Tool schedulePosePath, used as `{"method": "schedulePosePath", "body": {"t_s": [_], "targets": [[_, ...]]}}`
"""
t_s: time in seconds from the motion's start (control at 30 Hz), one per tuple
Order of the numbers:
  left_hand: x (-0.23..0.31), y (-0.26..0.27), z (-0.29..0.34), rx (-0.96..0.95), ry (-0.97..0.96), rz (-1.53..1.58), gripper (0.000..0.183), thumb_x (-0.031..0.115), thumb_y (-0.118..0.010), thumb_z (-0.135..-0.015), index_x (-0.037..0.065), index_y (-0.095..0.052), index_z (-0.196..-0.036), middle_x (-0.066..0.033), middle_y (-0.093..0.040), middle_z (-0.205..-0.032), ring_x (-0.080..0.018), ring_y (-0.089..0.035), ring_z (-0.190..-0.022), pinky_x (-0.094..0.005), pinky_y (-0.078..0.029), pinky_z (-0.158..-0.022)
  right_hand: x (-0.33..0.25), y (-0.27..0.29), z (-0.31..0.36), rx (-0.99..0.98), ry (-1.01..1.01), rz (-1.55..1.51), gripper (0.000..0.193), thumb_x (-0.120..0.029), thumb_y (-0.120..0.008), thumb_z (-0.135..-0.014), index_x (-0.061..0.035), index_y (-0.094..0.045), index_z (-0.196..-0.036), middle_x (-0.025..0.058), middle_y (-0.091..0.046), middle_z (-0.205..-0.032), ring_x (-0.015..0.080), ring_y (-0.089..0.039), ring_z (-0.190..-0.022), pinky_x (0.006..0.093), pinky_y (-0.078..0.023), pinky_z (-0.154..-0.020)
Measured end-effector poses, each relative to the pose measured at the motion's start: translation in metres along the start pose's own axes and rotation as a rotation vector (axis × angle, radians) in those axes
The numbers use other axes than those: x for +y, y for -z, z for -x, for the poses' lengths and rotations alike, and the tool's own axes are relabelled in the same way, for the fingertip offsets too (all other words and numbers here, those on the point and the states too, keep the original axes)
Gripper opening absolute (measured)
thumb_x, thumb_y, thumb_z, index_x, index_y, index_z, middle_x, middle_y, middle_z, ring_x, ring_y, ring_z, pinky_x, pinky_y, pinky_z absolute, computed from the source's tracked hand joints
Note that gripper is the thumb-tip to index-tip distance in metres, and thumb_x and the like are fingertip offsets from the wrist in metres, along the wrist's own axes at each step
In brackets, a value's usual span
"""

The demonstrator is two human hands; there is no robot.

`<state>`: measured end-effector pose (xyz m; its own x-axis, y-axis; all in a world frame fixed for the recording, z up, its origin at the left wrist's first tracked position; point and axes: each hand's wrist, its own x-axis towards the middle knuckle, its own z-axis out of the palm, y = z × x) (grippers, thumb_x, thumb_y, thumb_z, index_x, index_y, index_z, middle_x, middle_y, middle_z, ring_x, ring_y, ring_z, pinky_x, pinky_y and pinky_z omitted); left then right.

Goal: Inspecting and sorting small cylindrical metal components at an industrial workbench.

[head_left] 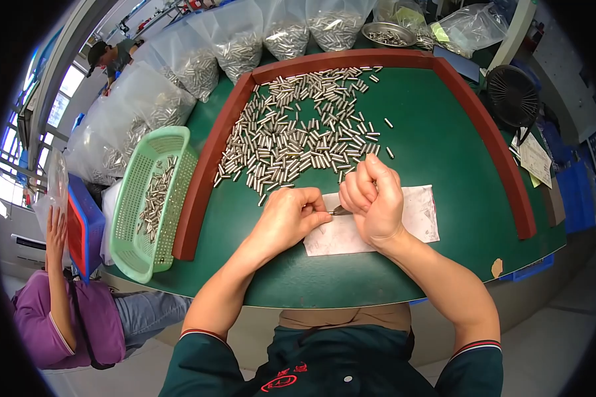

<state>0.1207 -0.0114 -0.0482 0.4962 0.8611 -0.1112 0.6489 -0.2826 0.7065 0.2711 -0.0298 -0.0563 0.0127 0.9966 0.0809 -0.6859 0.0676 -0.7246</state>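
Over a whitish, smudged cloth (414,215) on the green table, my two hands nearly meet. My left hand (286,217) is closed, thumb and fingertips pinching a small metal cylinder (330,213) that is mostly hidden. My right hand (377,205) makes a fist around a slim dark tool (340,210); only its narrow end sticks out toward the cylinder, so its kind is unclear. Whether the tool touches the cylinder, I cannot tell. Just beyond my hands spreads a large heap of short, shiny metal cylinders (298,142), lying loose in every direction.
A raised red-brown wooden border (208,169) edges the work area. Left of it, a green perforated basket (120,228) holds more cylinders. Clear bags of cylinders (237,49) line the back, near a metal bowl (389,33). A black fan (512,96) stands right. A purple-shirted person (73,311) is at left.
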Motion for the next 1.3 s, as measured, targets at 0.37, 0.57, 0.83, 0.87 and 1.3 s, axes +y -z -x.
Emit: {"method": "schedulePosePath", "body": {"t_s": [0.37,0.57,0.83,0.87,1.3], "targets": [[0.0,0.001,0.0,0.003,0.017,-0.004,0.013,0.01,-0.07,-0.067,0.002,-0.06,-0.068,0.0003,-0.042,-0.048,-0.0079,-0.037,-0.046,-0.0257,-0.033,-0.045,0.002,0.003,-0.001,-0.026,0.032,-0.07,0.046,-0.028,-0.036,-0.092,-0.0114,-0.025,-0.051,-0.0016,-0.025,-0.042,0.0072,-0.019,-0.039,0.0242,-0.016,-0.037],[0.0,0.0,-0.001,0.007,0.015,0.0,0.013,0.01,-0.07,-0.067,0.002,-0.06,-0.068,-0.0002,-0.045,-0.049,-0.0077,-0.039,-0.046,-0.0253,-0.034,-0.045,0.002,0.005,0.0,-0.038,0.018,-0.075,0.045,-0.028,-0.036,-0.092,-0.0111,-0.026,-0.051,-0.0016,-0.025,-0.042,0.0072,-0.019,-0.039,0.0241,-0.016,-0.037],[0.0,-0.001,-0.004,0.02,-0.004,0.002,0.014,0.009,-0.07,-0.064,0.001,-0.059,-0.065,-0.0074,-0.05,-0.049,-0.0165,-0.047,-0.045,-0.0294,-0.039,-0.046,0.006,0.0,0.001,-0.061,0.052,-0.012,0.045,-0.026,-0.034,-0.091,-0.0118,-0.026,-0.05,-0.0017,-0.025,-0.041,0.0076,-0.018,-0.038,0.0243,-0.017,-0.038],[0.002,0.0,-0.004,0.013,0.004,-0.008,0.014,0.009,-0.07,-0.064,0.001,-0.059,-0.065,-0.0083,-0.052,-0.051,-0.0174,-0.049,-0.047,-0.0298,-0.04,-0.047,0.007,-0.002,0.001,-0.065,0.072,0.032,0.045,-0.027,-0.033,-0.091,-0.0129,-0.025,-0.049,-0.0016,-0.024,-0.04,0.0082,-0.017,-0.037,0.0246,-0.017,-0.038],[-0.017,0.012,-0.005,-0.085,0.01,0.685,0.014,0.015,-0.061,-0.079,0.002,-0.056,-0.076,-0.0009,-0.055,-0.069,-0.0065,-0.044,-0.058,-0.0215,-0.036,-0.051,0.005,-0.001,0.0,0.02,-0.006,-0.025,0.046,-0.026,-0.033,-0.092,-0.0119,-0.024,-0.049,-0.0007,-0.024,-0.04,0.0079,-0.017,-0.037,0.0242,-0.016,-0.036]]}}
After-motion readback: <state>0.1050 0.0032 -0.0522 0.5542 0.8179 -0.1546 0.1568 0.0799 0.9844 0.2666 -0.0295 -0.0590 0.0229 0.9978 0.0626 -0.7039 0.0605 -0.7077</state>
